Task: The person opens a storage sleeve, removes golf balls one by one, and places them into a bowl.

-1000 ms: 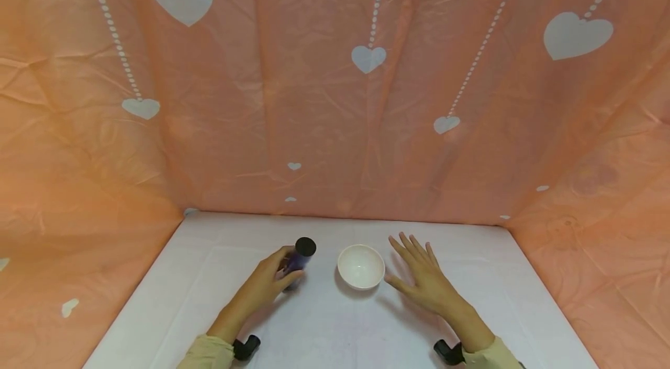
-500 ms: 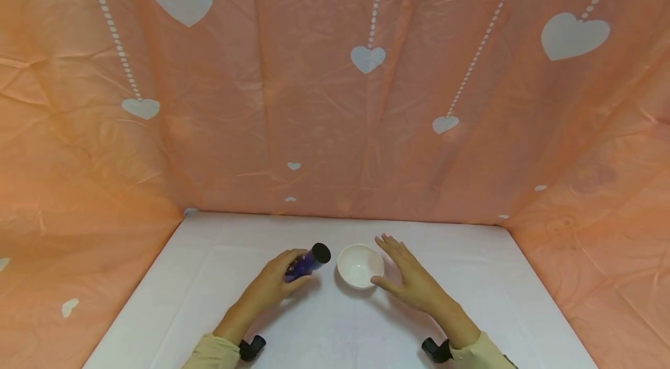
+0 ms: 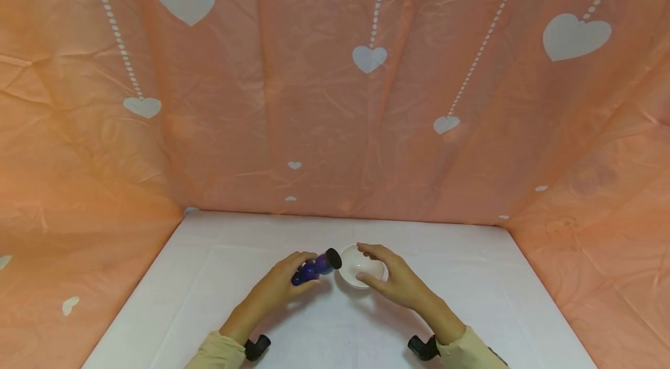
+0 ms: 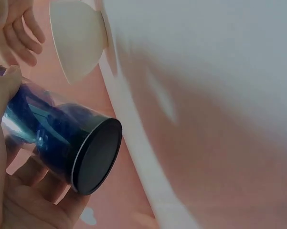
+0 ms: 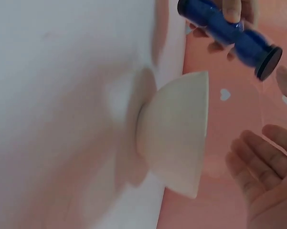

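Note:
My left hand (image 3: 280, 280) grips an hourglass (image 3: 316, 268) with blue bulbs inside a clear tube and black end caps. In the left wrist view the hourglass (image 4: 45, 126) lies tilted across the fingers, raised off the table. Its one cap points toward a white bowl (image 3: 350, 270), overlapping the bowl's left rim in the head view. The bowl (image 5: 174, 136) stands upright on the table. Above its right side hovers my right hand (image 3: 396, 277), holding nothing, with thumb and fingers apart and loosely bent.
A white-covered table (image 3: 345, 328) carries the bowl. Orange sheeting (image 3: 324, 124) with pale hearts encloses the back and both sides. A black wrist mount (image 3: 257, 348) sits on the left wrist, another mount (image 3: 423, 348) on the right.
The left hand has lifted the hourglass, tipped it over and brought it right toward the bowl. The right hand has moved left over the bowl, its spread fingers bending.

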Motion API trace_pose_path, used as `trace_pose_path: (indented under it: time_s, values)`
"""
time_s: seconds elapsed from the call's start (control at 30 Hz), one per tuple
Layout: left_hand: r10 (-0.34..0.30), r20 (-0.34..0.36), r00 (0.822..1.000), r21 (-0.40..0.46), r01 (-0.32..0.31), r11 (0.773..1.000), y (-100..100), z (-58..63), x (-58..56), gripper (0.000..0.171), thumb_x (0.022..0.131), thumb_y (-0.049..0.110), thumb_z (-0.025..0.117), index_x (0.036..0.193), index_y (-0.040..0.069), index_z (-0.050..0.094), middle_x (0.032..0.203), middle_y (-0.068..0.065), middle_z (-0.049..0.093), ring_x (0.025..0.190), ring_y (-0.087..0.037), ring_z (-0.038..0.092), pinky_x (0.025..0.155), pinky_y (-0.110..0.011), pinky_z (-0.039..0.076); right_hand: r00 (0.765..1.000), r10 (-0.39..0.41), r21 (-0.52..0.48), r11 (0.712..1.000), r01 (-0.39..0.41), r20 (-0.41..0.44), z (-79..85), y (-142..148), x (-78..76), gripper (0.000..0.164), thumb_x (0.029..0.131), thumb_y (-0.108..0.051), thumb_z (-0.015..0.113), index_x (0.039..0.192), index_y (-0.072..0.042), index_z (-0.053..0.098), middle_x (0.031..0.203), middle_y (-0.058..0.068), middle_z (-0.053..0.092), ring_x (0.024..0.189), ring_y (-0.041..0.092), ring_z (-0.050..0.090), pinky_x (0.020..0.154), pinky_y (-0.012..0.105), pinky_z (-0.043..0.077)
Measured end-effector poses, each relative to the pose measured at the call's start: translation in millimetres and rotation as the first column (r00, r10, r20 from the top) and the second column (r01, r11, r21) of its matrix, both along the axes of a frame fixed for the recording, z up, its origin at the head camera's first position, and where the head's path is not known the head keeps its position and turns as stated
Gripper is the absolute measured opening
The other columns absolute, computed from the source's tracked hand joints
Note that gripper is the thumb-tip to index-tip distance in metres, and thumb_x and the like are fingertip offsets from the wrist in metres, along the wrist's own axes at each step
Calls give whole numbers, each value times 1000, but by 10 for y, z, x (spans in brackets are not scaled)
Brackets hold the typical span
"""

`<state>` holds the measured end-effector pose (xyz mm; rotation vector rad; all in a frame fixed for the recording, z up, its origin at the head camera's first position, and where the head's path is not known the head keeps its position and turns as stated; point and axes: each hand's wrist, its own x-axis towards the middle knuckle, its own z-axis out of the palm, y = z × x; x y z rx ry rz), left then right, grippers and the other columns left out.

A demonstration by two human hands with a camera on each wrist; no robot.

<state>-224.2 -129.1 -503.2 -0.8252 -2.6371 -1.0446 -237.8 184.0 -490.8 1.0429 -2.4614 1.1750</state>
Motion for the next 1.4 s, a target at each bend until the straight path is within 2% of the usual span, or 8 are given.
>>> trace_pose_path:
  time_s: [0.13, 0.27, 0.37, 0.57, 0.77, 0.9, 1.03, 1.4]
  values:
    - [-40, -28, 999, -19, 39, 999, 13, 7, -6, 46, 96, 25, 84, 136, 10, 67, 121, -8, 75, 108, -26, 72, 96, -49, 58, 995, 98, -51, 994, -97, 9, 32, -103, -24, 53, 99, -9, 79, 148, -3, 60, 131, 12, 72, 113, 24, 71, 99, 41, 58]
    - [-68, -56, 996, -34, 67, 997, 37, 0, -24, 47, 96, 24, 83, 138, 9, 67, 125, -9, 75, 112, -29, 71, 100, -51, 57, 989, 145, -55, 988, -143, 17, 67, -176, -33, 52, 99, -7, 78, 147, -2, 60, 130, 14, 72, 107, 30, 73, 97, 42, 60]
    - [-69, -49, 996, -43, 67, 997, 61, -3, -31, 48, 96, 25, 83, 138, 8, 67, 127, -9, 74, 115, -31, 71, 100, -52, 56, 985, 170, -45, 984, -170, -2, 85, -215, -48, 51, 98, -4, 77, 146, 0, 60, 129, 16, 72, 104, 33, 74, 96, 42, 61]
    - [-48, -41, 998, -55, 45, 997, 85, -4, -38, 48, 97, 32, 83, 138, 12, 67, 128, -9, 74, 115, -30, 70, 98, -51, 58, 976, 209, -28, 977, -211, -66, 110, -272, -78, 50, 94, 4, 76, 142, 6, 60, 127, 17, 73, 96, 22, 75, 88, 38, 63]
    - [-32, -76, 997, -68, 27, 997, 96, -7, -29, 51, 96, 34, 84, 140, 14, 68, 128, -7, 75, 112, -26, 72, 94, -46, 60, 974, 199, 14, 980, -198, -108, 144, -310, -73, 54, 89, 5, 76, 140, 11, 60, 120, 17, 75, 90, 14, 72, 83, 31, 63]
    - [-16, -71, 997, -64, 12, 998, 106, -14, -25, 50, 96, 35, 84, 139, 15, 69, 127, -5, 75, 109, -23, 72, 92, -43, 60, 976, 177, 46, 984, -172, -127, 151, -330, -78, 53, 86, 5, 76, 136, 12, 62, 117, 16, 76, 88, 12, 71, 80, 30, 62]
    - [-33, -61, 998, -42, 31, 999, 120, -34, -35, 50, 96, 32, 84, 139, 13, 69, 126, -6, 75, 108, -22, 72, 91, -43, 60, 982, 141, 81, 988, -132, -129, 151, -340, -73, 52, 83, 4, 75, 133, 10, 64, 115, 15, 76, 87, 11, 71, 80, 29, 62]
    - [-113, -117, 987, -47, 108, 993, 133, -27, -65, 51, 93, 27, 87, 136, 5, 70, 122, -13, 76, 104, -27, 74, 87, -40, 61, 991, 92, 158, 985, -76, -101, 172, -352, -48, 50, 81, 2, 72, 130, 7, 65, 118, 14, 75, 95, 18, 76, 85, 27, 62]
